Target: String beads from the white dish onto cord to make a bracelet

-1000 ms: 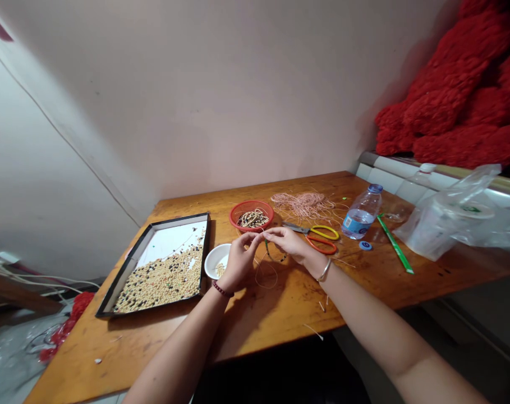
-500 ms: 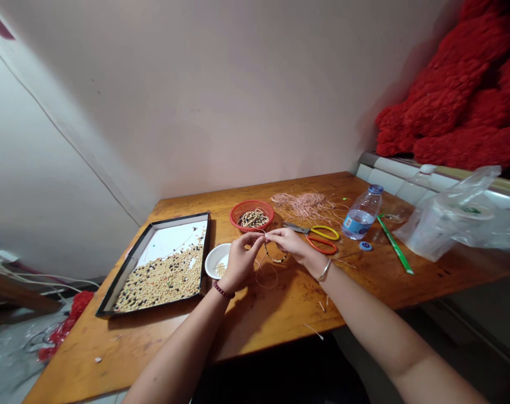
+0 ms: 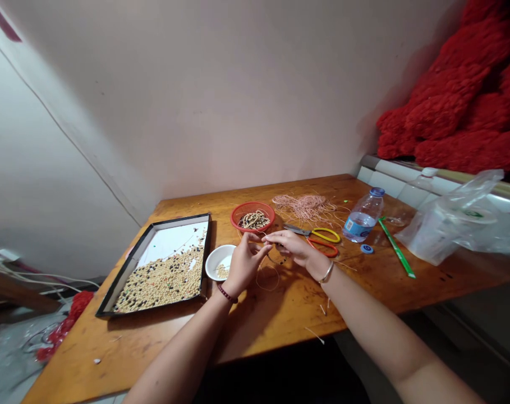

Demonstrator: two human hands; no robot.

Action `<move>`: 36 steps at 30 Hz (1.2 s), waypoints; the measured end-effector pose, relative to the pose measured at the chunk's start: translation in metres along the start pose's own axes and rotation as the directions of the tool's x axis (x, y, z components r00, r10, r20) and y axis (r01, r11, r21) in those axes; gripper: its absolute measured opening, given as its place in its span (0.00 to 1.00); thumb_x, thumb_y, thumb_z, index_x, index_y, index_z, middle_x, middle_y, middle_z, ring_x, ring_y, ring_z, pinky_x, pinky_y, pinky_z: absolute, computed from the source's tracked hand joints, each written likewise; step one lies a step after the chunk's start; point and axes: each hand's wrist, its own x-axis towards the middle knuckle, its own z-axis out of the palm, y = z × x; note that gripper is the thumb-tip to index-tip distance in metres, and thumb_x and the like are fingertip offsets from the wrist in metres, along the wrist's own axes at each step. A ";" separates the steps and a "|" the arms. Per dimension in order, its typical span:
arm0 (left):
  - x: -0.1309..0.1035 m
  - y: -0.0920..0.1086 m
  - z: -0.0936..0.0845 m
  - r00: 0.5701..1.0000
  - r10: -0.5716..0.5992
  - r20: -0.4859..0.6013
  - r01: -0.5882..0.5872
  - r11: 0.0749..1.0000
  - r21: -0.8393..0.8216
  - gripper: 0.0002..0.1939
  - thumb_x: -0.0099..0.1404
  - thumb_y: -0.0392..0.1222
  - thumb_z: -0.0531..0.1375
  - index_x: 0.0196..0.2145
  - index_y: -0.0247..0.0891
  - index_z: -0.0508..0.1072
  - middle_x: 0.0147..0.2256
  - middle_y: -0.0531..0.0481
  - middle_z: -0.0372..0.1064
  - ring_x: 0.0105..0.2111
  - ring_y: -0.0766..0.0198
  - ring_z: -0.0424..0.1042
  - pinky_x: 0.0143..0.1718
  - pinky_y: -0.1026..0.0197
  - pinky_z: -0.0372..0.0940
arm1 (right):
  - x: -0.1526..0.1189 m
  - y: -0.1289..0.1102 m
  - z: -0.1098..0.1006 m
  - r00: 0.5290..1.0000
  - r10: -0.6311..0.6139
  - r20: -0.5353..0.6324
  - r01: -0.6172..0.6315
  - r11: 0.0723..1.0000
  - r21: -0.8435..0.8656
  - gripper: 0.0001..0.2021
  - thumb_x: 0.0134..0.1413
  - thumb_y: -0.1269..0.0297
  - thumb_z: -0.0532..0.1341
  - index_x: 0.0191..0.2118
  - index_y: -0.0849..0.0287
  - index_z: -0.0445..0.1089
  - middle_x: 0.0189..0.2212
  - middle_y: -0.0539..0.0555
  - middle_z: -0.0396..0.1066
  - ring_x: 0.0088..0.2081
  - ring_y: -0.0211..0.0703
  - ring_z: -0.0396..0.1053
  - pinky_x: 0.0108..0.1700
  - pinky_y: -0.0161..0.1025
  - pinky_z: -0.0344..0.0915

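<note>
My left hand (image 3: 247,261) and my right hand (image 3: 290,245) meet above the wooden table, fingertips close together. Both are closed on a thin pale cord (image 3: 267,288), which loops down below them. A short string of beads (image 3: 283,261) hangs partly hidden under my right hand. Beside my left wrist is a white bowl (image 3: 213,262) with a few pale beads. Just behind the hands sits a red basket (image 3: 236,211) of beaded strands. Scissors (image 3: 327,234) with yellow and orange handles lie to the right of my right hand.
A black-edged tray (image 3: 209,235) of pale and dark beads lies at left. Pink cord (image 3: 305,206) is heaped at the back. Rightward are a water bottle (image 3: 363,216), its blue cap (image 3: 366,248), a green strip (image 3: 396,248), a plastic bag (image 3: 423,235) and red fluffy bundles (image 3: 448,101).
My left fingers have spread a little from a tight pinch. My right hand has turned over the bead string, hiding more of it. The view has shifted slightly.
</note>
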 end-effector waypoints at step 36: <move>-0.003 -0.001 -0.004 0.989 0.123 0.077 -0.130 0.988 0.085 0.17 0.63 0.48 0.58 0.46 0.38 0.72 0.41 0.44 0.74 0.40 0.59 0.73 0.40 0.60 0.66 | -0.003 0.005 0.008 1.000 0.029 0.004 -0.029 0.999 -0.041 0.16 0.43 0.53 0.66 0.34 0.61 0.75 0.20 0.48 0.65 0.16 0.28 0.46 0.20 0.33 0.36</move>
